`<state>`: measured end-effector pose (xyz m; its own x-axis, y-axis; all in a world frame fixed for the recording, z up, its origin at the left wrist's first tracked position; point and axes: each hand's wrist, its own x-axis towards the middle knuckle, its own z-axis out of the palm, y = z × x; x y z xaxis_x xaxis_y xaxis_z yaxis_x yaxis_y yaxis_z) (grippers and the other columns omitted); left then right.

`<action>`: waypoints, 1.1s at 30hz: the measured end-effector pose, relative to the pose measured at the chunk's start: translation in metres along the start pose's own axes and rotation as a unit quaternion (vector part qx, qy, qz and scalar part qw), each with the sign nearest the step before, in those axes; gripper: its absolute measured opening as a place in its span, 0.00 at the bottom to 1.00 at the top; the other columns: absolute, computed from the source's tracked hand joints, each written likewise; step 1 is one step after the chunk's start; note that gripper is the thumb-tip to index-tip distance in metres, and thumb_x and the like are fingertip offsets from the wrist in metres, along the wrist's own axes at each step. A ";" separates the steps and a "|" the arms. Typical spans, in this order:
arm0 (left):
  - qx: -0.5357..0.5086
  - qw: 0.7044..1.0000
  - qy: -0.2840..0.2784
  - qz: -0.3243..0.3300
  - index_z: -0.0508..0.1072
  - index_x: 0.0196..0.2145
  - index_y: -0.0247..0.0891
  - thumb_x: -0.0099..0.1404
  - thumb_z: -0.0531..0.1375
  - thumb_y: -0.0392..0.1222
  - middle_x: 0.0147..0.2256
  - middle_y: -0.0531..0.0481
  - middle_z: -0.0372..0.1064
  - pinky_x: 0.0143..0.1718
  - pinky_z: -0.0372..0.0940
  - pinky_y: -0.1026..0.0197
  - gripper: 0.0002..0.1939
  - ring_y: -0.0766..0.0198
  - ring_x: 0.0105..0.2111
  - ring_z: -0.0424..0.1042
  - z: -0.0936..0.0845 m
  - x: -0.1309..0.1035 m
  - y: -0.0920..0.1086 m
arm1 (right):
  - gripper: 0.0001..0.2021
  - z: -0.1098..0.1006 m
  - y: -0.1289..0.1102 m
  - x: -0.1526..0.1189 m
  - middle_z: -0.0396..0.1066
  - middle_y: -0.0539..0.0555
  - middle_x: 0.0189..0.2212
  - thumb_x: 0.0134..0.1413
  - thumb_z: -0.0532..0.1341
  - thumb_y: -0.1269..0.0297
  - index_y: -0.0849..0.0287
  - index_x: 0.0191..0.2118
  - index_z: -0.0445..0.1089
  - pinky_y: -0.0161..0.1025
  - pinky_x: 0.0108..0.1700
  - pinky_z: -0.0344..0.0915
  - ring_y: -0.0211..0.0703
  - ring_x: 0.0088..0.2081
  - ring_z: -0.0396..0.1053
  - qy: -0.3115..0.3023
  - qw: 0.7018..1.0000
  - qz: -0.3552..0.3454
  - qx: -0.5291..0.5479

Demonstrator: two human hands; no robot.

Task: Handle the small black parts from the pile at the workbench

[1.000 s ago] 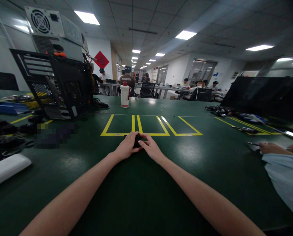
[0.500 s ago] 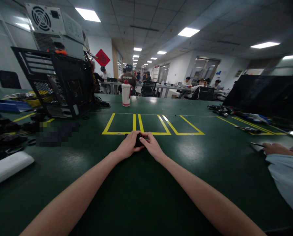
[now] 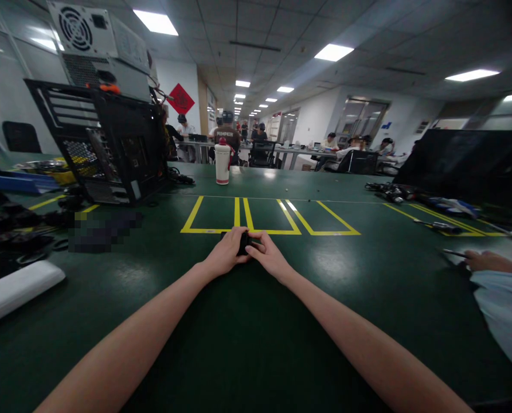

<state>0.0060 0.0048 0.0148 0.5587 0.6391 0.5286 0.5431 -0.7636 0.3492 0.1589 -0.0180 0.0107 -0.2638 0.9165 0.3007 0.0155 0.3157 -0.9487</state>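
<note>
A small black object is between my two hands, just below the yellow tape outlines on the green table. My left hand is wrapped round it from the left, with the fingers over its top and the thumb underneath. My right hand touches its right side with bent fingertips and thumb pressed together. Most of the object is hidden by my fingers, so I cannot make out what it is.
The green table carries yellow tape outlines, a white cup, a computer case and a white object at left. A person's hand holds a thin tool at right, near cables.
My right fingers have shifted slightly on the black object's right side, with the thumb a little lower. The whole view has moved slightly.
</note>
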 end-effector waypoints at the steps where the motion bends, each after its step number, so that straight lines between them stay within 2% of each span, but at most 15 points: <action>1: -0.003 1.000 -0.002 0.000 0.50 0.48 0.39 0.53 0.59 0.40 0.45 0.45 0.54 0.46 0.58 0.50 0.28 0.55 0.46 0.60 -0.001 0.000 0.001 | 0.12 0.000 0.000 0.001 0.62 0.51 0.42 0.46 0.57 0.64 0.55 0.39 0.59 0.41 0.48 0.59 0.39 0.46 0.62 0.014 1.000 0.000 -0.011; 6: -0.006 1.000 -0.006 0.002 0.51 0.48 0.39 0.54 0.59 0.42 0.45 0.45 0.55 0.46 0.59 0.49 0.27 0.54 0.45 0.60 -0.004 0.000 0.003 | 0.13 0.000 0.004 0.007 0.62 0.52 0.41 0.46 0.57 0.61 0.56 0.40 0.59 0.42 0.45 0.62 0.40 0.42 0.64 0.055 0.998 0.011 -0.038; 14: -0.007 1.000 -0.010 -0.007 0.49 0.49 0.40 0.54 0.58 0.41 0.45 0.45 0.55 0.45 0.59 0.48 0.28 0.53 0.46 0.60 -0.002 0.000 0.000 | 0.13 -0.002 0.001 0.002 0.61 0.51 0.42 0.47 0.56 0.64 0.54 0.42 0.59 0.42 0.47 0.61 0.41 0.46 0.62 -0.004 0.999 0.003 -0.032; 20: -0.006 1.000 -0.012 -0.008 0.50 0.49 0.39 0.54 0.58 0.43 0.45 0.45 0.54 0.45 0.60 0.50 0.27 0.55 0.46 0.60 -0.002 -0.001 0.000 | 0.11 0.001 0.002 0.002 0.61 0.50 0.41 0.48 0.55 0.61 0.54 0.39 0.59 0.40 0.43 0.64 0.40 0.43 0.64 0.026 0.999 0.003 -0.038; 24: -0.003 1.000 -0.005 -0.002 0.50 0.49 0.39 0.54 0.58 0.43 0.45 0.45 0.55 0.45 0.59 0.50 0.28 0.54 0.45 0.60 -0.001 0.000 -0.001 | 0.15 -0.001 0.006 0.008 0.61 0.52 0.42 0.46 0.57 0.62 0.55 0.42 0.59 0.42 0.46 0.61 0.41 0.44 0.62 0.046 0.998 0.005 -0.043; 29: -0.001 1.000 -0.007 -0.004 0.50 0.48 0.39 0.54 0.58 0.43 0.45 0.45 0.55 0.45 0.59 0.49 0.27 0.53 0.45 0.60 -0.001 0.001 0.000 | 0.14 -0.002 0.005 0.007 0.62 0.51 0.42 0.48 0.55 0.62 0.55 0.43 0.59 0.43 0.46 0.62 0.42 0.44 0.62 0.016 0.998 0.017 -0.059; 33: -0.007 1.000 -0.011 -0.008 0.50 0.49 0.39 0.54 0.58 0.42 0.45 0.45 0.55 0.45 0.60 0.50 0.27 0.54 0.45 0.61 -0.002 0.000 0.001 | 0.13 0.001 0.001 0.001 0.61 0.50 0.42 0.47 0.56 0.63 0.53 0.41 0.59 0.41 0.46 0.62 0.40 0.45 0.63 0.016 0.999 -0.001 -0.044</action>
<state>0.0054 0.0038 0.0171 0.5634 0.6530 0.5061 0.5438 -0.7543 0.3679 0.1579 -0.0170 0.0095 -0.2332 0.9230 0.3061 0.1001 0.3359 -0.9366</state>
